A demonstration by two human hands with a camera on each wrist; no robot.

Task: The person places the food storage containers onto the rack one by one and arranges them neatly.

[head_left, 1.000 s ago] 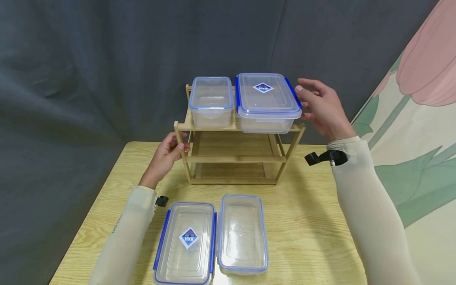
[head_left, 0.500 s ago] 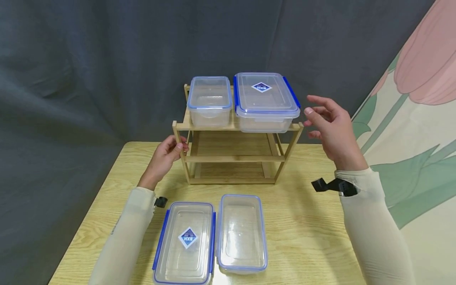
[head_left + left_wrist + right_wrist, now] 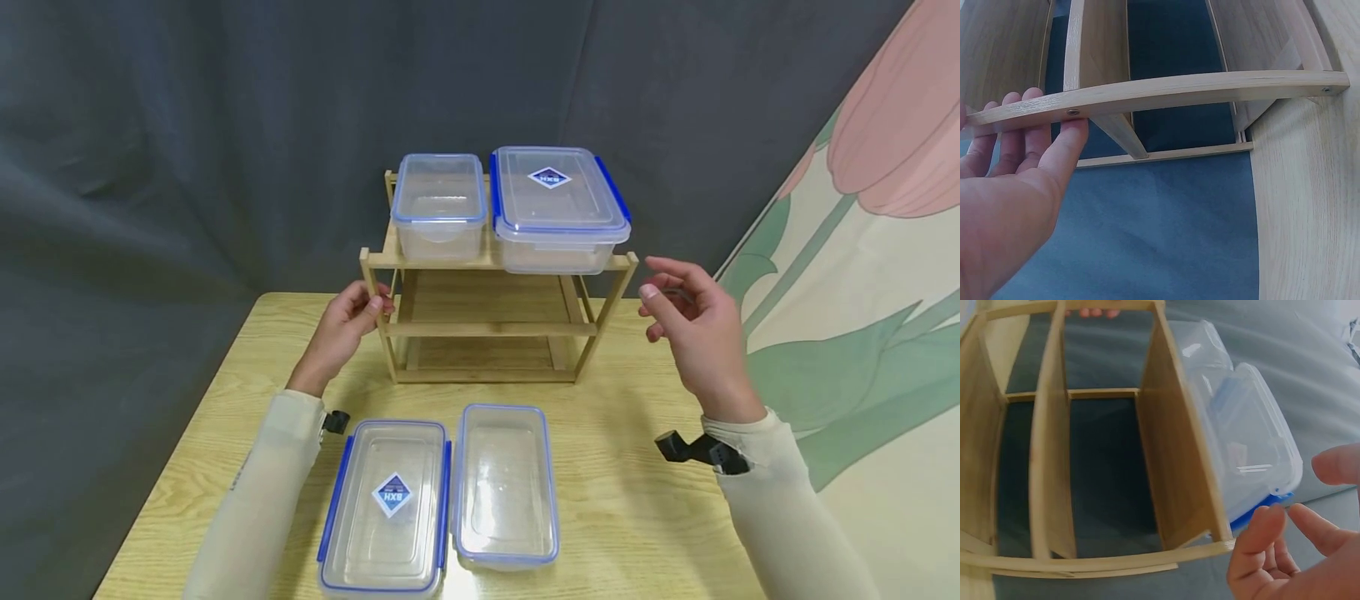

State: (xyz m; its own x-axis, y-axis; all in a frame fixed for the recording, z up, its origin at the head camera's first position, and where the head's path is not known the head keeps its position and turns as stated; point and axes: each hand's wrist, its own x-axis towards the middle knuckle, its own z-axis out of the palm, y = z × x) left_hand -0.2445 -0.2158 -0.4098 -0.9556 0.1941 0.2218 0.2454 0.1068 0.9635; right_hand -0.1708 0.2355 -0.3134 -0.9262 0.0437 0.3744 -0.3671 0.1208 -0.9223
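A wooden shelf rack [image 3: 491,328] with several levels stands on the table. My left hand [image 3: 335,327] holds its left front post, and in the left wrist view the fingers [image 3: 1014,142] lie round the wooden bar [image 3: 1197,89]. On the top level sit two clear plastic food containers: a smaller, blue-rimmed one [image 3: 439,204] at the left and a larger lidded one [image 3: 558,204] with blue clips at the right. My right hand [image 3: 701,337] hovers right of the rack, holding nothing, its fingers loosely bent. The right wrist view shows it apart from the larger container [image 3: 1254,437].
In front of the rack, a lidded container [image 3: 384,533] with blue side clips lies on the wooden table [image 3: 622,517]. Close on its right is a clear container [image 3: 506,483] with a blue rim. A dark curtain [image 3: 300,125] hangs behind; a flower-patterned cloth [image 3: 862,333] is at the right.
My right hand has come away from the larger container's right side and moved down and slightly right. The left hand keeps its hold on the rack post. The containers stay in place.
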